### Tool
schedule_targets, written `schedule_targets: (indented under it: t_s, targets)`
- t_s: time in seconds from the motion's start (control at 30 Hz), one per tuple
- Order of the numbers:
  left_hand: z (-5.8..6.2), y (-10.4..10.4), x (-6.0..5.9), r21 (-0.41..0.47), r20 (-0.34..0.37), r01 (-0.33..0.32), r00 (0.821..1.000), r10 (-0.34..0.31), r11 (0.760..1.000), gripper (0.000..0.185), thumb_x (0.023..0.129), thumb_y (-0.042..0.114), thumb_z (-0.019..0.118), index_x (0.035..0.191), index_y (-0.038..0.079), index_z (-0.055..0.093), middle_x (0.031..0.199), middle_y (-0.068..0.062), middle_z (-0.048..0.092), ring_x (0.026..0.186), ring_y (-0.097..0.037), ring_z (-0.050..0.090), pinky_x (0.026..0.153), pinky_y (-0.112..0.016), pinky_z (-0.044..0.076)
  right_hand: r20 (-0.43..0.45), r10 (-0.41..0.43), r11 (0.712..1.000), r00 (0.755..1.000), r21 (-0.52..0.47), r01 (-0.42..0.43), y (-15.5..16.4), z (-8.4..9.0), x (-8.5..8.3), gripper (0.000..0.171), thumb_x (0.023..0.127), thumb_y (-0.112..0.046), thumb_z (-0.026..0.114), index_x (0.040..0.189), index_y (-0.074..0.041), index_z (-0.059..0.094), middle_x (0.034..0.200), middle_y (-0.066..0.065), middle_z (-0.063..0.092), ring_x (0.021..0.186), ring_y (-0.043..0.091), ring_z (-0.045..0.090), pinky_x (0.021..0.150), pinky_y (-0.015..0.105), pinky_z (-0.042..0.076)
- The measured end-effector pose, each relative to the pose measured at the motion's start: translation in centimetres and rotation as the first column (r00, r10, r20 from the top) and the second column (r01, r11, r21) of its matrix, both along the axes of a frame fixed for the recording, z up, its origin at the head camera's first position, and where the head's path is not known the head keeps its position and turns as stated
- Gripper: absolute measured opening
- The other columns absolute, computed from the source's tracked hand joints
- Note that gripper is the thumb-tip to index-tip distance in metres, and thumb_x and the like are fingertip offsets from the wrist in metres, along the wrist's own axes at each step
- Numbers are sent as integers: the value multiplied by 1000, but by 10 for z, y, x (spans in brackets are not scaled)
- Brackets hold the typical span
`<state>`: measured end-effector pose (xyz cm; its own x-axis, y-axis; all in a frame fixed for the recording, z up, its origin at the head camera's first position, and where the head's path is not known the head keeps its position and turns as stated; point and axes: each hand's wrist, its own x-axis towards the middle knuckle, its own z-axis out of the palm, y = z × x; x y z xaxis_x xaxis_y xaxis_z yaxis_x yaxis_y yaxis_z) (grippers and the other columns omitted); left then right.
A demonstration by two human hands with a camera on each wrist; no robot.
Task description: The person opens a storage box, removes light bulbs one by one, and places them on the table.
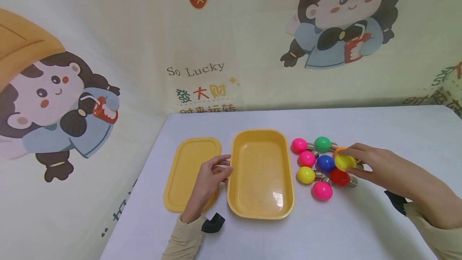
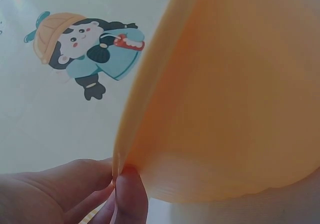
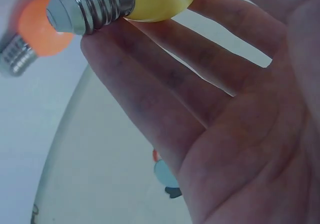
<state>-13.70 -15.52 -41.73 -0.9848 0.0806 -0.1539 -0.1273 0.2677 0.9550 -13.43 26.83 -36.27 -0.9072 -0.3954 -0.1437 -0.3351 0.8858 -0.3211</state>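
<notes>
Head view: a white table point(image 1: 361, 228) runs from a cartoon-printed backdrop point(image 1: 108, 51) toward the camera. Near its middle lies a yellow tray point(image 1: 260, 208), open side up, and just beside its left edge a flat yellow lid point(image 1: 184, 171). The left hand point(image 1: 209, 179) rests over the lid's right side, its fingertips at the tray's left rim. To the right of the tray sits a cluster of small coloured bulbs: two pink bulbs point(image 1: 299, 145) at the near-tray side, a green bulb point(image 1: 322, 144) toward the far edge, a blue bulb point(image 1: 326, 163) in the middle, a second yellow bulb point(image 1: 306, 175), a red bulb point(image 1: 340, 177) and one more pink bulb point(image 1: 322, 190) nearest the front edge. The right hand point(image 1: 379, 167) reaches in from the right and pinches a yellow bulb point(image 1: 344, 162) at the cluster's right side, above the red one.

Left wrist view: the tray's rim point(image 2: 150, 109) fills the frame, and the left hand's fingers point(image 2: 131, 196) are pinched on its edge, thumb against fingertip.

Right wrist view: the right hand's fingers point(image 3: 165, 99) lie fairly straight with the yellow bulb point(image 3: 160, 1) held at their tips, its metal screw base point(image 3: 90, 6) pointing left. An orange bulb point(image 3: 42, 29) lies blurred on the table behind it.
</notes>
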Motion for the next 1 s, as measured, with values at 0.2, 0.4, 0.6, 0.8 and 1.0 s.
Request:
schedule_targets:
  t_s: [0.2,0.4,0.6,0.8,1.0]
  targets:
    - [-1,0,0,0,0,5,1000,-5,1000,42,90,12,73,130,7,63,113,-12,64,85,-19,65,67,-25,58,3,-16,1000,1000,10,16,9,-7,-2,46,78,-22,83,118,-6,67,110,15,65,92,30,66,72,44,60]
    - [-2,-1,-1,2,-6,11,1000,-11,1000,42,90,12,73,130,7,62,113,-13,64,85,-19,66,67,-25,58,25,-23,1000,999,19,22,16,-16,-5,45,78,-21,83,117,-5,68,108,14,66,91,30,66,72,44,60]
    - [-2,0,-1,7,-13,7,1000,-7,1000,42,90,11,73,130,6,62,114,-15,64,85,-20,66,67,-25,58,26,-19,1000,999,20,19,23,-25,-8,42,78,-20,83,114,-5,69,103,12,67,91,31,65,73,46,60]
    - [-3,0,0,18,-19,7,1000,-7,1000,41,90,10,73,129,6,63,112,-15,64,84,-20,66,66,-24,57,31,-16,1000,999,9,16,28,-32,-9,42,78,-20,83,114,-4,69,102,11,67,90,31,66,73,47,60]
    - [-3,0,1,5,-17,9,1000,-9,1000,41,90,12,74,129,7,63,113,-15,64,84,-20,65,67,-24,58,76,-20,1000,997,6,20,33,-37,-10,47,78,-24,82,117,-4,67,103,13,67,92,33,65,73,47,60]
